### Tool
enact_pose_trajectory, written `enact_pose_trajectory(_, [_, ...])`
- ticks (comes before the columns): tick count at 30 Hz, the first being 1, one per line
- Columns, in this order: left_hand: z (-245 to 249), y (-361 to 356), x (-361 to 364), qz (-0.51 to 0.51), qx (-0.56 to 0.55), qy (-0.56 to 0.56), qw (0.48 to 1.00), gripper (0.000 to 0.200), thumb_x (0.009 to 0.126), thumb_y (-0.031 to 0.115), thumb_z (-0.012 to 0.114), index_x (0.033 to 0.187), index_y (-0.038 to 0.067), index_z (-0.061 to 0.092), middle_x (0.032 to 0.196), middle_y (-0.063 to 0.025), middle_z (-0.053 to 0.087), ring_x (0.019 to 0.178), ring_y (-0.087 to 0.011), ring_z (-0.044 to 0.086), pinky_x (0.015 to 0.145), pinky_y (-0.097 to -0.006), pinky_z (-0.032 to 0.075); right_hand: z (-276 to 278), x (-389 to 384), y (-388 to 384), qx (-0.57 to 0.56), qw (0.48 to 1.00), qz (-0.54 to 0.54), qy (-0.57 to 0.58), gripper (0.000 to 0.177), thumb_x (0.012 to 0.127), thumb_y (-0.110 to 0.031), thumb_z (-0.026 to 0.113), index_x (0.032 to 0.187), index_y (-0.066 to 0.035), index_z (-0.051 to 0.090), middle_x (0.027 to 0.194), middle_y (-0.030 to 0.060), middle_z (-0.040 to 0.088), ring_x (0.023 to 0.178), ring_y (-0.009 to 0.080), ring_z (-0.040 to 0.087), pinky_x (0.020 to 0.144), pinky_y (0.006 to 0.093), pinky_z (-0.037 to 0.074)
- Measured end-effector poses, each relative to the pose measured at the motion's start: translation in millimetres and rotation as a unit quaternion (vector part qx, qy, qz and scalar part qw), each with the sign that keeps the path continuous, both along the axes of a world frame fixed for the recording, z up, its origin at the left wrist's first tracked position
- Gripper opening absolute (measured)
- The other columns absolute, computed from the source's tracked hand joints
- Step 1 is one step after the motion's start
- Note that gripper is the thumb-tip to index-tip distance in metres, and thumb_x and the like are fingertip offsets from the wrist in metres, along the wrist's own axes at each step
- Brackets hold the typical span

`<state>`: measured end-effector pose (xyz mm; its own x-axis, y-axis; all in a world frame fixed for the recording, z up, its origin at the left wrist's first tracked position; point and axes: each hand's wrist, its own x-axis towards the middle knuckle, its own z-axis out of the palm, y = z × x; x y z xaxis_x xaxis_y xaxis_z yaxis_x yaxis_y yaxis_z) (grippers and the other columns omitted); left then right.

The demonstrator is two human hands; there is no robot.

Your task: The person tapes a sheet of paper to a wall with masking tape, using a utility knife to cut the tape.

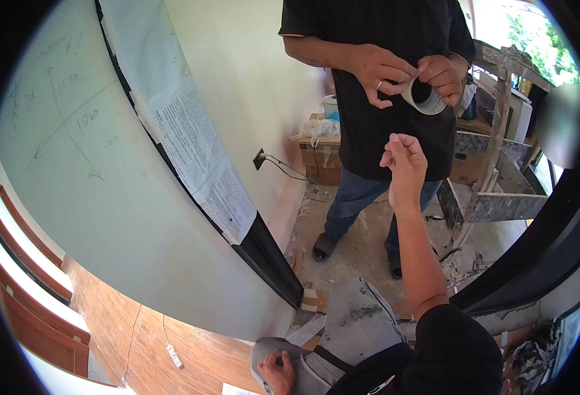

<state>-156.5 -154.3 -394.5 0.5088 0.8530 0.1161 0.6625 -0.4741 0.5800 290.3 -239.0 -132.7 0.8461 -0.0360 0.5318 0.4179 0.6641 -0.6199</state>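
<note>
My right hand [405,158] is raised in front of a co-worker, its fingers pinched together. Whether anything small sits in the pinch I cannot make out. Just above it, the co-worker's two hands hold a roll of tape [433,105], apart from mine. Low in the view, my left hand [279,374] rests with curled fingers on my grey trousers [359,316], and nothing shows in it. To the left, taped paper sheets [201,148] with print run down the black edge frame [269,257] of the wall.
Pencil marks cover the pale wall [73,131] at left. An outlet [259,158] with wires is behind. A rough wooden frame [500,125] stands at right, and a cardboard box [319,158] at the back. A power strip [174,356] lies on the wooden floor [152,336].
</note>
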Motion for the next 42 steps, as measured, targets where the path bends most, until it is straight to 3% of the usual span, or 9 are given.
enact_pose_trajectory(6, [-6.2, 4.9, 1.9, 0.013, -0.036, -0.089, 0.995, 0.036, 0.099, 0.033, 0.064, 0.103, -0.001, 0.077, 0.095, -0.0246, 0.073, 0.090, -0.0421, 0.068, 0.086, -0.0498, 0.052, -2.9, 3.3, -1.2, -0.007, 1.000, 0.007, 0.006, 0.016, 0.099, -0.017, 0.072, 0.103, -0.004, 0.063, 0.081, 0.0002, 0.065, 0.063, 0.0061, 0.056, 0.059, 0.0219, 0.044])
enact_pose_trajectory(9, [-14.3, 6.7, -2.6, 0.005, -0.152, 0.047, 0.987, 0.050, 0.097, 0.047, 0.064, 0.122, 0.005, 0.072, 0.116, -0.0238, 0.072, 0.110, -0.0421, 0.066, 0.099, -0.0527, 0.048, -1.5, 0.6, -2.4, 0.020, 1.000, -0.011, 0.012, 0.018, 0.101, -0.020, 0.070, 0.104, -0.004, 0.064, 0.083, 0.0008, 0.065, 0.065, 0.0067, 0.057, 0.060, 0.0223, 0.044])
enact_pose_trajectory(11, [-34.3, 5.4, 3.8, 0.023, 0.008, -0.119, 0.993, 0.020, 0.086, 0.021, 0.074, 0.086, 0.002, 0.074, 0.095, -0.0157, 0.076, 0.094, -0.0320, 0.070, 0.097, -0.0447, 0.040, 2.3, -4.4, -5.0, 0.055, 0.998, -0.014, 0.028, 0.023, 0.103, -0.026, 0.066, 0.105, -0.004, 0.063, 0.085, 0.0014, 0.065, 0.067, 0.0079, 0.058, 0.061, 0.0239, 0.045])
enact_pose_trajectory(16, [-34.5, 2.6, 4.7, 0.023, 0.017, -0.117, 0.993, 0.019, 0.086, 0.021, 0.073, 0.083, 0.002, 0.074, 0.094, -0.0169, 0.076, 0.094, -0.0331, 0.070, 0.097, -0.0450, 0.040, 3.6, -14.9, -24.4, 0.067, 0.991, 0.057, 0.101, 0.041, 0.107, -0.044, 0.056, 0.107, -0.004, 0.063, 0.089, 0.0027, 0.065, 0.075, 0.0114, 0.061, 0.068, 0.0292, 0.048])
enact_pose_trajectory(18, [-34.6, 2.3, 4.5, 0.024, 0.025, -0.117, 0.993, 0.020, 0.087, 0.021, 0.072, 0.082, 0.002, 0.074, 0.094, -0.0170, 0.076, 0.094, -0.0333, 0.070, 0.097, -0.0450, 0.040, -4.6, -12.7, -34.9, 0.005, 0.968, 0.231, 0.098, 0.044, 0.106, -0.049, 0.054, 0.107, -0.006, 0.062, 0.089, 0.0028, 0.065, 0.077, 0.0133, 0.061, 0.070, 0.0314, 0.048])
enact_pose_trajectory(34, [-32.5, 5.5, 5.0, 0.024, 0.024, -0.090, 0.995, 0.018, 0.085, 0.022, 0.073, 0.084, 0.004, 0.074, 0.094, -0.0148, 0.076, 0.092, -0.0334, 0.070, 0.094, -0.0439, 0.042, -31.8, 8.3, -51.5, 0.055, 0.961, 0.264, 0.060, 0.014, 0.102, -0.021, 0.063, 0.104, -0.007, 0.065, 0.092, 0.0026, 0.066, 0.078, 0.0127, 0.062, 0.075, 0.0308, 0.050])
enact_pose_trajectory(36, [-26.1, 5.5, 9.2, 0.030, 0.037, -0.092, 0.995, 0.015, 0.086, 0.021, 0.073, 0.084, 0.005, 0.074, 0.093, -0.0135, 0.076, 0.092, -0.0315, 0.070, 0.092, -0.0436, 0.044, -36.3, 8.6, -51.4, 0.071, 0.988, 0.137, 0.026, 0.015, 0.104, -0.019, 0.061, 0.107, -0.005, 0.066, 0.090, 0.0025, 0.066, 0.079, 0.0114, 0.062, 0.074, 0.0288, 0.049])
enact_pose_trajectory(39, [3.1, -4.0, 25.7, 0.103, -0.127, -0.170, 0.972, 0.013, 0.086, 0.016, 0.075, 0.087, 0.003, 0.074, 0.093, -0.0150, 0.076, 0.094, -0.0305, 0.072, 0.087, -0.0424, 0.051, -45.0, -0.1, -42.9, 0.002, 0.991, -0.132, -0.001, 0.023, 0.107, -0.024, 0.058, 0.102, -0.003, 0.067, 0.087, 0.0028, 0.064, 0.078, 0.0089, 0.058, 0.072, 0.0266, 0.046])
enact_pose_trajectory(42, [71.0, -10.0, 60.2, -0.024, -0.095, -0.314, 0.944, 0.017, 0.088, 0.012, 0.076, 0.097, -0.002, 0.073, 0.101, -0.0169, 0.076, 0.104, -0.0275, 0.071, 0.093, -0.0382, 0.053, -31.6, -64.1, -21.5, -0.123, 0.952, -0.279, -0.030, 0.033, 0.108, -0.026, 0.054, 0.096, 0.002, 0.065, 0.087, 0.0051, 0.064, 0.077, 0.0099, 0.055, 0.071, 0.0257, 0.044])
